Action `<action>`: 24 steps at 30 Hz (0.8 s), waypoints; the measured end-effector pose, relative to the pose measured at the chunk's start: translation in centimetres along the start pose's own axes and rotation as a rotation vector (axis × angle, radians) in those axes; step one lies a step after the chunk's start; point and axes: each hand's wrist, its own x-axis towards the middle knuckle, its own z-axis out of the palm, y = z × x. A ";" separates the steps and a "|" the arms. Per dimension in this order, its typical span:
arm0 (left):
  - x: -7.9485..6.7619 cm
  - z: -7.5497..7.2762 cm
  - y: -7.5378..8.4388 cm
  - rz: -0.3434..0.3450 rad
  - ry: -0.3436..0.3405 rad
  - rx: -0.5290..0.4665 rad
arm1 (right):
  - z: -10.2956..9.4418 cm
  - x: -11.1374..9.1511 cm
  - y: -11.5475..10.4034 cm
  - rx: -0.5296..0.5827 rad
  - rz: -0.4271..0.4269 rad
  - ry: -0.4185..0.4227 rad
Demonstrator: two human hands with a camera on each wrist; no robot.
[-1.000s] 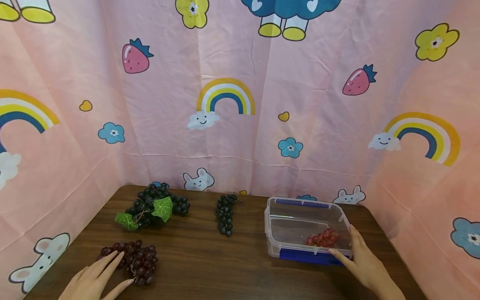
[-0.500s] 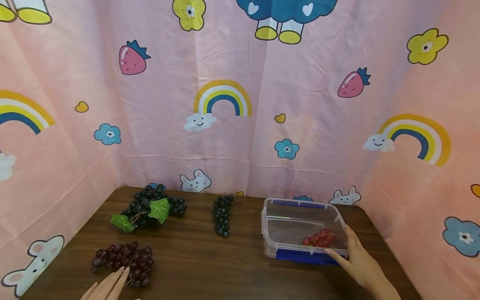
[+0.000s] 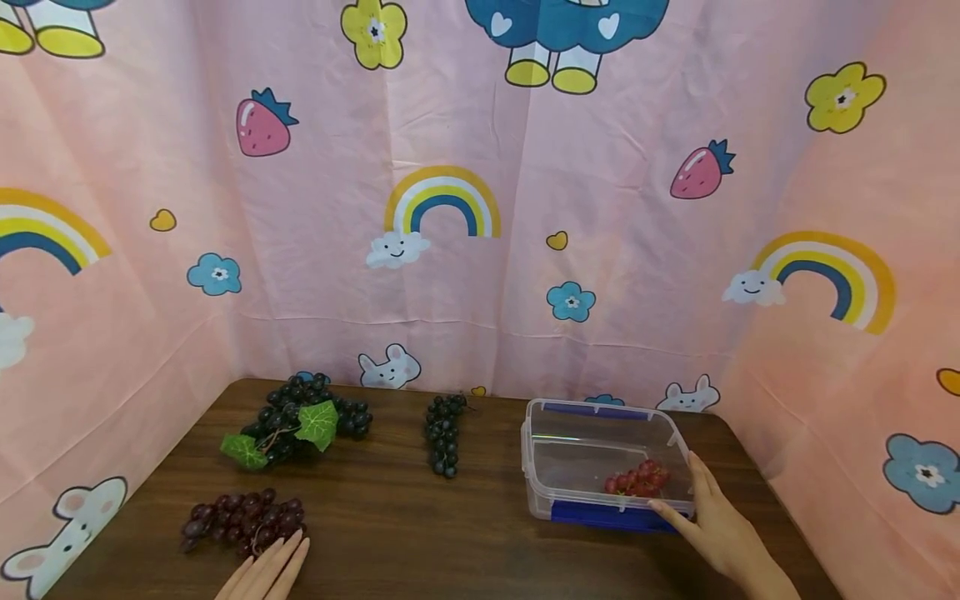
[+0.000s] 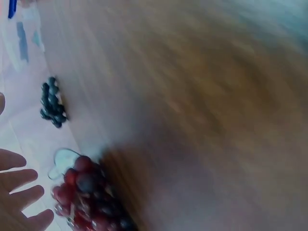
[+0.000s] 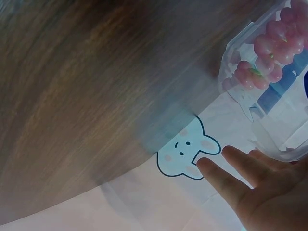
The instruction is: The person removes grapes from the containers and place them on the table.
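My left hand (image 3: 266, 571) is at the front left, its fingers straight and overlapping the near right end of a bunch of dark red grapes (image 3: 236, 518). In the left wrist view those grapes (image 4: 89, 197) show beside the spread fingertips. My right hand (image 3: 720, 529) touches the front right corner of a lidless clear plastic container (image 3: 534, 496) with blue clips, thumb at the front rim and fingers along the right side. Inside that box lies a small bunch of red grapes (image 3: 637, 479). The right wrist view shows extended fingers (image 5: 224, 180) beside the container wall (image 5: 284, 142).
Toward the back left of the brown wooden table (image 3: 420, 542) lies a large bunch of black grapes (image 3: 288, 412) with green leaves. A smaller black bunch (image 3: 444, 437) sits near the back middle. Pink printed cloth (image 3: 322, 208) encloses the table's back and sides.
My left hand has drawn back off the dark red grapes and shifted right to their near right end. The right hand stays at the container's corner. The head view has turned slightly.
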 end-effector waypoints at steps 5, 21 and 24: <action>1.9 -0.8 1.8 0.057 0.066 -0.074 | -0.1 0.1 -0.1 -0.006 0.001 0.000; 7.8 -0.9 6.8 0.315 0.077 -0.066 | 0.0 0.3 -0.1 0.006 0.024 -0.028; 8.8 -1.0 7.9 0.329 0.021 -0.081 | -0.1 0.2 0.0 0.007 0.024 -0.023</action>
